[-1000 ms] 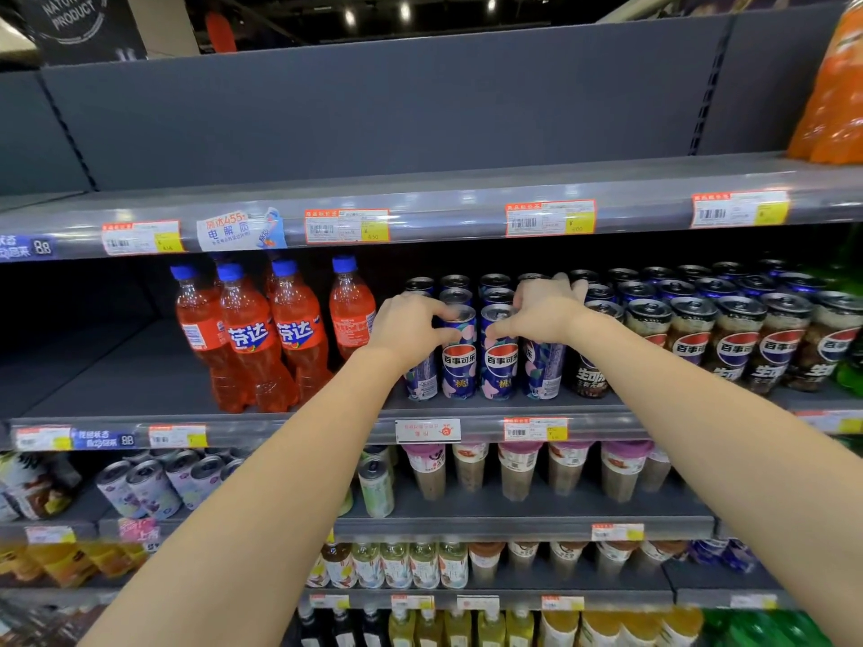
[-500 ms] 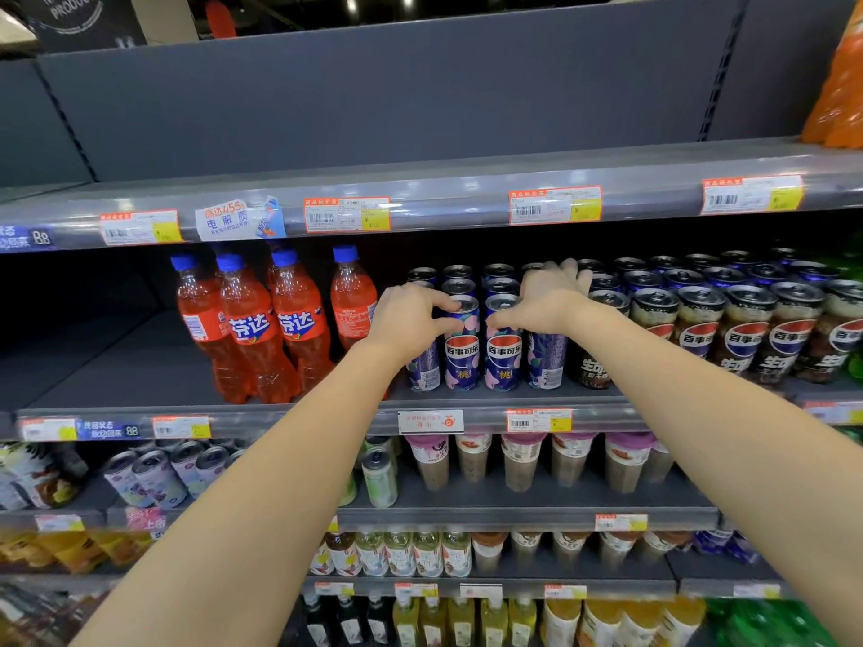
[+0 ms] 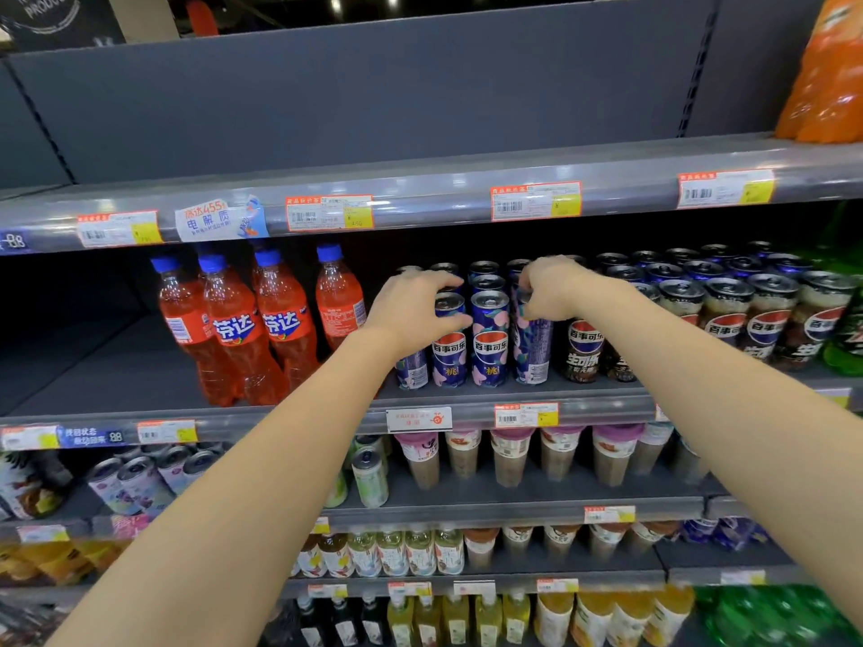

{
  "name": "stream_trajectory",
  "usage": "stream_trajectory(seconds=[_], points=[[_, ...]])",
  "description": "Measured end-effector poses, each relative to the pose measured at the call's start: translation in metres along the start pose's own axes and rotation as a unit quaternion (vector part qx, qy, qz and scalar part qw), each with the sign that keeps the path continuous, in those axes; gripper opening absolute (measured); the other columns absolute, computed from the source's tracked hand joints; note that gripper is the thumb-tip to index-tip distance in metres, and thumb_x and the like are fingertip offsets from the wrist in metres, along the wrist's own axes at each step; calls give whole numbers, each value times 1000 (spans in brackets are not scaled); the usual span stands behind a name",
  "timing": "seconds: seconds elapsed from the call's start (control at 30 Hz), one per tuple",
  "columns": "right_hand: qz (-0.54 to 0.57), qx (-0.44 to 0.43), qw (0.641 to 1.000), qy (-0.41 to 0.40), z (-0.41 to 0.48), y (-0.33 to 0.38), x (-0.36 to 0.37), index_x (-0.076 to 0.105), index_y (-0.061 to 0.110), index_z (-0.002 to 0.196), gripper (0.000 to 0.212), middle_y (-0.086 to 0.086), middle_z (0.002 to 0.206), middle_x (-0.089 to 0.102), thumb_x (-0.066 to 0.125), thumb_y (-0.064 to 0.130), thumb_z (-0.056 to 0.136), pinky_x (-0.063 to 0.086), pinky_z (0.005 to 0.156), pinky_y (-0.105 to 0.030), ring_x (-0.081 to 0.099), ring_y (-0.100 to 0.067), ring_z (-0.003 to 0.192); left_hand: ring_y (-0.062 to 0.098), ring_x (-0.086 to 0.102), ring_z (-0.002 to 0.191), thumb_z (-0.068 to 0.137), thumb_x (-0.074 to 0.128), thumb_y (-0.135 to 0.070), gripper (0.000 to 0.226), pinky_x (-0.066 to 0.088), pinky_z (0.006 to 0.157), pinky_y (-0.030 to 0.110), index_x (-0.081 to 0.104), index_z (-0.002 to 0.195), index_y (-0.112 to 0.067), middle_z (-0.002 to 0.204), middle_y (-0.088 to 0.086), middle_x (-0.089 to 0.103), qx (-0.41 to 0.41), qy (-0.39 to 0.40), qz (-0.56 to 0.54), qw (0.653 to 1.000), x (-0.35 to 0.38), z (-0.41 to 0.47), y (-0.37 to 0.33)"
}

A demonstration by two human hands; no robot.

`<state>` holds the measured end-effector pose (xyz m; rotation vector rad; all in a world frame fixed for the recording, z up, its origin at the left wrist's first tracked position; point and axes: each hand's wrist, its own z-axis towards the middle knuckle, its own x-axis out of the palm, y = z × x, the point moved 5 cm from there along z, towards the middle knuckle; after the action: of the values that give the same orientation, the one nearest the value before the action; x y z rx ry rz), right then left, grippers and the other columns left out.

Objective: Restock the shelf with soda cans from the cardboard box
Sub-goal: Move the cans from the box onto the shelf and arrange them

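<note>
**Head view (sole view).** Both arms reach to the middle shelf (image 3: 116, 366).

- **Right hand:** The right hand (image 3: 555, 291) has its fingers (image 3: 530, 284) curled round the top of the end can (image 3: 532, 352). This is the right-most of the front row of peach Pepsi cans (image 3: 490, 343). It stands upright on the shelf with its small print facing out, not its logo.
- **Left hand:** The left hand (image 3: 411, 310) is arched, with fingers (image 3: 434, 280) bent over the can tops at the left end of the same row and the thumb across the front of one. Whether it grips a can or only steadies the row cannot be told.
- **Surroundings:** One peach can stands free between the two sets of fingers. Black Pepsi cans (image 3: 728, 319) begin just right of the right fingers. Fanta bottles (image 3: 233, 329) stand left of the left fingers. The cardboard box is not in view.

**Assessment.** The step in hand appears to be facing and squaring the row.

**Recommended:**
- Turn the end can about its own axis until the logo matches its neighbours, base flat on the shelf.
- Hold it near the rim without tipping it into the black cans.
- Use the left fingers as a stop so the row neither slides nor topples.
- Bring the fronts level with the shelf lip.
</note>
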<state>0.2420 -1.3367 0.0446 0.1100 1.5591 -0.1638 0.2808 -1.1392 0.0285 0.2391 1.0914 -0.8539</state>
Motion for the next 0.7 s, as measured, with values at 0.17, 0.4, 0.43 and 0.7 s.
stream_trajectory(seconds=[0.17, 0.4, 0.43, 0.7], points=[[35, 31, 999, -7, 2, -11, -2, 55, 11, 70, 40, -8, 81, 60, 66, 45, 85, 42, 61, -26, 53, -21, 65, 24, 52, 135, 88, 69, -58, 66, 40, 113, 42, 56, 145, -27, 144, -1, 61, 1, 9, 65, 998, 0, 4, -15], [26, -4, 999, 31, -6, -12, -8, 56, 9, 99, 48, -7, 95, 59, 69, 53, 87, 48, 69, -29, 58, -25, 84, 25, 53, 134, 90, 67, -55, 68, 42, 110, 42, 52, 149, -25, 145, 3, 60, -31, 29, 84, 996, 0, 1, -21], [20, -8, 999, 44, -7, -11, -8, 58, 7, 96, 41, -7, 91, 59, 72, 45, 86, 47, 64, -28, 58, -23, 78, 25, 54, 133, 90, 67, -54, 68, 43, 110, 42, 52, 149, -24, 145, 3, 60, -36, 31, 84, 995, 1, 0, -22], [61, 11, 997, 38, -9, -7, -3, 57, 8, 78, 37, -5, 70, 58, 66, 43, 85, 39, 50, -25, 53, -19, 60, 31, 57, 128, 90, 68, -44, 69, 47, 104, 43, 48, 151, -19, 138, 7, 64, -39, 18, 100, 994, 3, -6, -31]])
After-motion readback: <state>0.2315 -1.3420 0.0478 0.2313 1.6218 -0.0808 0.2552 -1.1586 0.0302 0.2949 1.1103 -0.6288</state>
